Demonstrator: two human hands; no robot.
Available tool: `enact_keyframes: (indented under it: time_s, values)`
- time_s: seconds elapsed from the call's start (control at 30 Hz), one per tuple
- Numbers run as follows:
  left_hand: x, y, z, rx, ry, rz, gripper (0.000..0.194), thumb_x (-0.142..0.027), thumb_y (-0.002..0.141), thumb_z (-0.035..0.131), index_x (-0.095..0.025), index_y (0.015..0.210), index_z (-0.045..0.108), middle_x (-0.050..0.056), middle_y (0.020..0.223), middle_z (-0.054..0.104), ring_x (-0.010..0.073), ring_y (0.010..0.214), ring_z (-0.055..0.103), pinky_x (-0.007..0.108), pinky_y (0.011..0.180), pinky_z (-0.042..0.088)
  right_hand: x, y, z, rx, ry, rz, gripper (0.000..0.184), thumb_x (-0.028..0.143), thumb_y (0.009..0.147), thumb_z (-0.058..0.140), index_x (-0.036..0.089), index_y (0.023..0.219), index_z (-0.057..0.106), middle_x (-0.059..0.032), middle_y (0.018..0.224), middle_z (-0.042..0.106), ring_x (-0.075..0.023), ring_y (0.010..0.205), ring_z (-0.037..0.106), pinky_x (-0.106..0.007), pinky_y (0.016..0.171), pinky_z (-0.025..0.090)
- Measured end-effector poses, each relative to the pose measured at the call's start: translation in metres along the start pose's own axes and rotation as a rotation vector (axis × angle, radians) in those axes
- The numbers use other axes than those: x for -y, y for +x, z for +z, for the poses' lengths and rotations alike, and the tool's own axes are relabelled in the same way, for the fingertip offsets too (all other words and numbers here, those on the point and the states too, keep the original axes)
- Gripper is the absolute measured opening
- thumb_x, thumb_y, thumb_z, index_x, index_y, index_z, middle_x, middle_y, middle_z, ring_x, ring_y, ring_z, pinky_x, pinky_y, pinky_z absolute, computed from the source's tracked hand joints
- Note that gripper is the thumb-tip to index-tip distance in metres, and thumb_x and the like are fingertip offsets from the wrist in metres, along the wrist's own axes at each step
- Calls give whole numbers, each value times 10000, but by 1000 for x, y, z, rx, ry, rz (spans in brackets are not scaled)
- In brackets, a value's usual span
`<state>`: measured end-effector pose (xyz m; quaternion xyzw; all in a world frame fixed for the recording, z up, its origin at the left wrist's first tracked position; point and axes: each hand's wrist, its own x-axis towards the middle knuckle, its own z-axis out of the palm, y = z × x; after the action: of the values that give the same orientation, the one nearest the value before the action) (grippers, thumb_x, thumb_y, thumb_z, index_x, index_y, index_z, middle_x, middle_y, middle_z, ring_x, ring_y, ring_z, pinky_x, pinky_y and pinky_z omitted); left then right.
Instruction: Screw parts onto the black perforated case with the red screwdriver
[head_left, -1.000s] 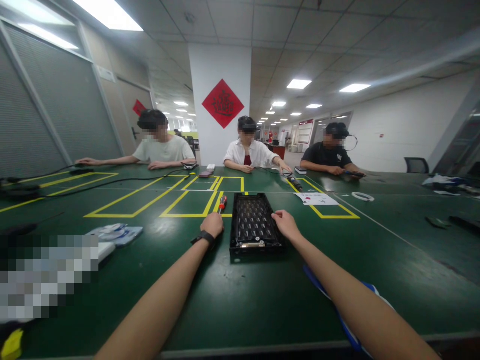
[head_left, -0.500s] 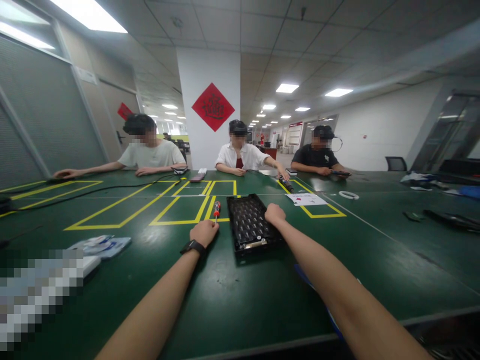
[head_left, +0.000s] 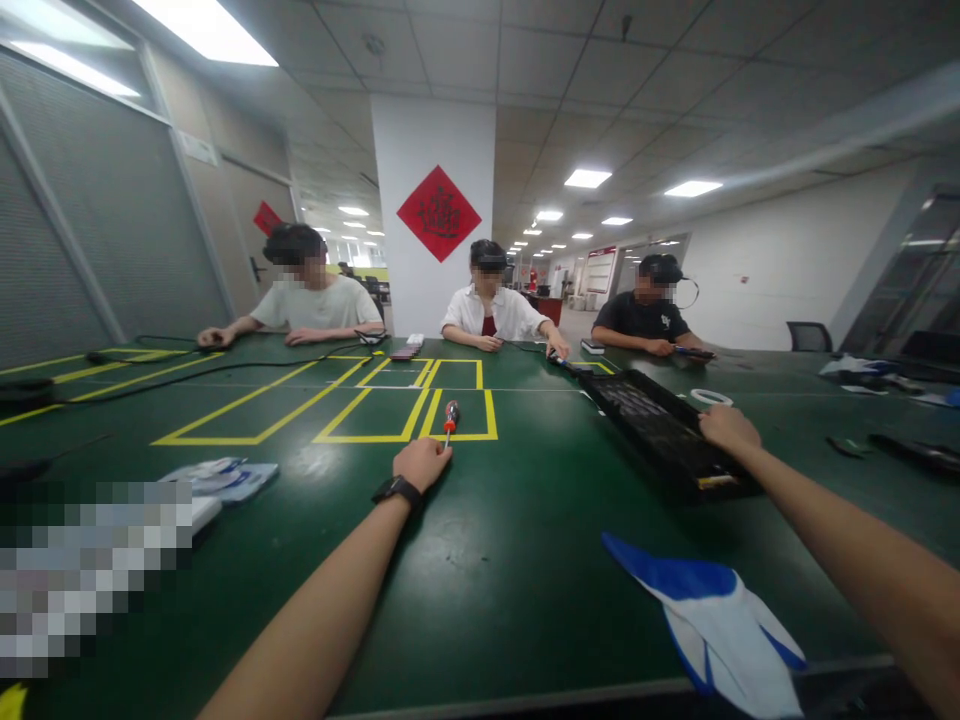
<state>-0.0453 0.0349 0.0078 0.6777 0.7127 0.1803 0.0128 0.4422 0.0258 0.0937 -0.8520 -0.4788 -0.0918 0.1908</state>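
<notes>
Shut around the metal shaft end of a screwdriver (head_left: 451, 418), my left hand (head_left: 421, 464) rests on the table, and the red and dark handle points away from me. My right hand (head_left: 729, 431) grips the right edge of a black rectangular tray (head_left: 652, 420). Blur softens the tray, which sits at a slant on the right side. Its fingers-side grip is partly hidden behind the hand. Nearer to me lies a blue and white work glove (head_left: 705, 610).
Yellow tape (head_left: 375, 438) marks rectangles on the green table (head_left: 480, 580). Beyond the tray lies a white ring (head_left: 711, 397). Blue and white packets (head_left: 232, 480) lie at left. A black cable (head_left: 187, 377) crosses the far left. Three people sit across the table.
My right hand has moved the black tray to the right, away from the screwdriver. The glove, mostly hidden by my arm before, now shows. My left hand keeps its hold on the screwdriver.
</notes>
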Motion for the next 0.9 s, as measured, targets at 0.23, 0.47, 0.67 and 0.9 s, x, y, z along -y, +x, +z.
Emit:
enact_keyframes:
  time_s: [0.23, 0.47, 0.67, 0.9]
  values:
    - [2, 1, 4, -5, -6, 16, 405, -482, 787, 376, -200, 695, 653, 74, 820, 670, 200, 767, 609, 237, 586, 386, -95, 11, 17, 212, -59, 92, 149, 157, 746, 542, 95, 707, 671, -215, 823, 607, -215, 775, 606, -289, 631, 352]
    - [0, 1, 5, 6, 9, -1, 403, -482, 794, 372, -207, 718, 656, 72, 840, 675, 203, 787, 608, 239, 607, 394, -132, 22, 29, 261, -88, 90, 125, 140, 739, 554, 88, 760, 665, -208, 847, 604, -195, 775, 597, -283, 654, 351]
    - [1, 2, 6, 9, 20, 17, 425, -494, 802, 350, -205, 716, 650, 73, 833, 668, 195, 760, 602, 237, 589, 384, -136, 35, 41, 263, -77, 44, 113, 137, 728, 570, 82, 744, 667, -224, 877, 612, -208, 808, 604, -279, 668, 353]
    - [2, 3, 9, 6, 14, 29, 449, -518, 801, 335, -204, 707, 643, 72, 809, 663, 197, 730, 597, 242, 564, 371, -124, 30, 24, 164, -111, -57, 242, 275, 725, 613, 126, 915, 631, -217, 945, 601, -199, 802, 589, -304, 684, 351]
